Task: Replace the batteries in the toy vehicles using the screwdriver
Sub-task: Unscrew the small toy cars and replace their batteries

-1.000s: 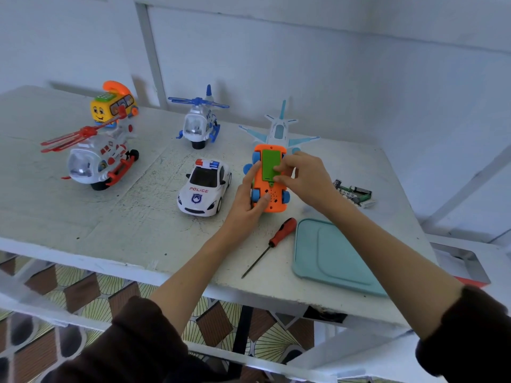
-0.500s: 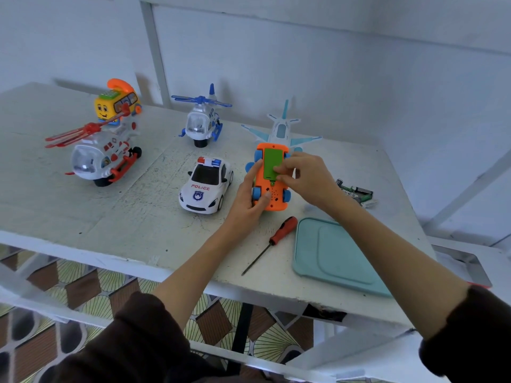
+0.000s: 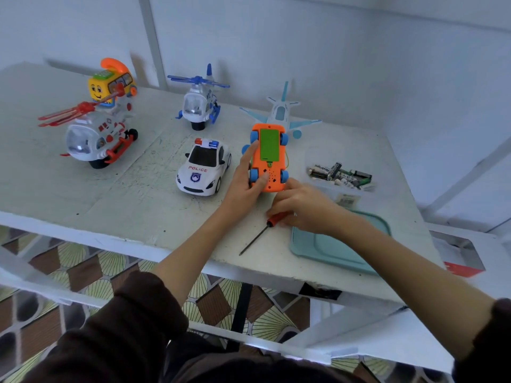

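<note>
Table (image 3: 91,194): white, worn top that carries everything below; places are given from the orange car.
Teal tray (image 3: 331,251): flat, at the near right of the orange car, partly under the right wrist.
Red-and-white helicopter (image 3: 95,136): far left of the orange car, with a yellow bus toy (image 3: 106,84) just behind it.
Blue-and-white helicopter (image 3: 199,102): behind and left of the orange car.
Toy plane (image 3: 280,114): directly behind the orange car, almost touching it.
Police car (image 3: 203,167): just left of the orange car, nose toward the viewer.
Orange car (image 3: 268,158): upside down, blue wheels up, green battery cover in place.
Left hand (image 3: 244,183): grips the orange car's left side, fingers on its edge, thumb on the underside.
Right hand (image 3: 301,205): just in front of the orange car, fingers curled round the red handle.
Screwdriver (image 3: 255,237): lies on the table near the orange car, tip toward the viewer.
Batteries (image 3: 340,174): a loose pile right of the orange car.
</note>
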A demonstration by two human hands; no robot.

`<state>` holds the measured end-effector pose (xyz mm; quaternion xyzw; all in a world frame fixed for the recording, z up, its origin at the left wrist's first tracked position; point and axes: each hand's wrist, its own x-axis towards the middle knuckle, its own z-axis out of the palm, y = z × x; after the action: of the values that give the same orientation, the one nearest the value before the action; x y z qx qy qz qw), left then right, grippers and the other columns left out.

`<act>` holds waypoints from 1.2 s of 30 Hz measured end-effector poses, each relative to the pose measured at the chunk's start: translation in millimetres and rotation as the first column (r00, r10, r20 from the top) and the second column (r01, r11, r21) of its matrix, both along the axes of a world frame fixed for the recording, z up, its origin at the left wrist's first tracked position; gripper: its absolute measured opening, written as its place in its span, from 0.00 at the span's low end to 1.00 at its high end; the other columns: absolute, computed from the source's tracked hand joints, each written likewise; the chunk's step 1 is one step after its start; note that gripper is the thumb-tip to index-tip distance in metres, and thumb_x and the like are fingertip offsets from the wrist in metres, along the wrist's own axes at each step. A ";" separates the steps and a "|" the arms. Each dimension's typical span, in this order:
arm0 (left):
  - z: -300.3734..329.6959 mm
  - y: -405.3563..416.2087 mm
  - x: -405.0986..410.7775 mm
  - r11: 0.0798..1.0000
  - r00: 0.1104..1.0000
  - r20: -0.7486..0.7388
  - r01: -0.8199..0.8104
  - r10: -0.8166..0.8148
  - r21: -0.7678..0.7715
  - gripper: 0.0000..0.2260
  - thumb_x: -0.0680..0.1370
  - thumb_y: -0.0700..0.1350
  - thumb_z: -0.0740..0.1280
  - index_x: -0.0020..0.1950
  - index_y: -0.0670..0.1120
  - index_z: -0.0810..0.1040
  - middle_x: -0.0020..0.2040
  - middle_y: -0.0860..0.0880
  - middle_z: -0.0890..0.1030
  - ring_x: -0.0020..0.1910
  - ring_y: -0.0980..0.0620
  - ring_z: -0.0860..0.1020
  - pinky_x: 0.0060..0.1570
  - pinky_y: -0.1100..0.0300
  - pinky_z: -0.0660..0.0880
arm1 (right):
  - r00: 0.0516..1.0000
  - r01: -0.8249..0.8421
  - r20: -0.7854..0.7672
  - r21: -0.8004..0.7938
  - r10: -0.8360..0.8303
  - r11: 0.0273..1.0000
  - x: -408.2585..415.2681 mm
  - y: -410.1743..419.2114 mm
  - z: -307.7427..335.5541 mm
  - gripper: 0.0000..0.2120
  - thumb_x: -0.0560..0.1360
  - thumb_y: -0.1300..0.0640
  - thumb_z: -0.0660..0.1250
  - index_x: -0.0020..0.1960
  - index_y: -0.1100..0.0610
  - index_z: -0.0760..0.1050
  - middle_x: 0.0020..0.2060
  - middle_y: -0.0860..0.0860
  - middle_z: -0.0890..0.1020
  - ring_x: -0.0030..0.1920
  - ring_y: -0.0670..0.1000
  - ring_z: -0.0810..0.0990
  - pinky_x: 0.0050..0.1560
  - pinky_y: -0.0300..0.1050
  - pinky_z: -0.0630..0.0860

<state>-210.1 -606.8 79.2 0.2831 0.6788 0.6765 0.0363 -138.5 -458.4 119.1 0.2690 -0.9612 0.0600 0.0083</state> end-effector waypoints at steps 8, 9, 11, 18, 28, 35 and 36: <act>-1.4 -0.1 -2.5 1.000 1.000 0.000 0.004 -0.004 0.030 0.25 0.79 0.40 0.63 0.70 0.55 0.56 0.69 0.38 0.68 0.62 0.47 0.75 0.54 0.67 0.75 | 0.983 0.183 0.038 -0.205 -0.179 0.962 9.5 0.7 23.6 0.06 0.67 0.60 0.73 0.44 0.55 0.80 0.41 0.46 0.80 0.44 0.48 0.68 0.46 0.47 0.67; -1.9 -0.4 -3.0 0.999 1.000 -0.005 -0.002 0.002 0.034 0.24 0.77 0.42 0.63 0.70 0.55 0.56 0.69 0.38 0.68 0.61 0.46 0.75 0.54 0.66 0.75 | 0.977 0.212 0.049 -0.288 -0.206 0.934 11.4 2.3 32.0 0.06 0.67 0.60 0.74 0.43 0.56 0.79 0.39 0.45 0.78 0.43 0.48 0.69 0.46 0.46 0.67; -1.7 -0.6 -1.9 0.999 1.000 0.021 -0.017 0.016 0.029 0.23 0.78 0.44 0.63 0.69 0.56 0.58 0.68 0.40 0.70 0.61 0.49 0.75 0.54 0.66 0.75 | 0.960 0.268 0.052 -0.448 -0.274 0.853 14.2 6.6 47.6 0.06 0.68 0.64 0.72 0.43 0.57 0.75 0.39 0.48 0.79 0.41 0.49 0.73 0.45 0.40 0.70; 1.3 -0.7 2.0 0.998 0.999 -0.020 -0.047 0.047 -0.033 0.24 0.80 0.38 0.62 0.70 0.56 0.56 0.65 0.46 0.71 0.58 0.57 0.75 0.50 0.72 0.74 | 0.866 0.434 -0.032 -0.446 -0.499 0.783 13.8 20.8 68.8 0.07 0.72 0.60 0.66 0.49 0.55 0.78 0.36 0.48 0.80 0.38 0.51 0.76 0.45 0.52 0.76; 0.2 -1.6 3.3 0.996 0.995 -0.081 -0.058 0.052 -0.073 0.26 0.80 0.37 0.63 0.73 0.52 0.57 0.64 0.56 0.68 0.58 0.65 0.73 0.52 0.72 0.73 | 0.771 0.568 -0.071 -0.371 -0.633 0.734 24.1 20.9 69.4 0.10 0.71 0.58 0.65 0.48 0.53 0.83 0.39 0.50 0.85 0.37 0.48 0.75 0.38 0.41 0.69; -3.7 -2.8 2.4 0.997 0.996 -0.080 -0.037 0.032 -0.062 0.26 0.80 0.38 0.63 0.73 0.53 0.57 0.65 0.57 0.67 0.62 0.57 0.72 0.55 0.70 0.73 | 0.761 0.581 -0.072 -0.365 -0.644 0.727 28.3 18.5 75.3 0.09 0.71 0.59 0.65 0.47 0.54 0.84 0.37 0.50 0.85 0.36 0.50 0.76 0.37 0.42 0.71; -3.6 -2.7 2.4 0.997 0.996 -0.078 -0.038 0.033 -0.064 0.26 0.80 0.38 0.63 0.72 0.54 0.57 0.64 0.57 0.68 0.61 0.57 0.73 0.54 0.70 0.73 | 0.760 0.587 -0.068 -0.357 -0.647 0.727 28.5 18.4 75.6 0.10 0.71 0.59 0.65 0.47 0.53 0.84 0.37 0.50 0.85 0.36 0.50 0.76 0.36 0.41 0.69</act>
<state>-207.7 -609.5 75.5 0.2954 0.7065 0.6431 0.0077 -110.0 -439.9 194.7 -0.0675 -0.9680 0.1800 0.1610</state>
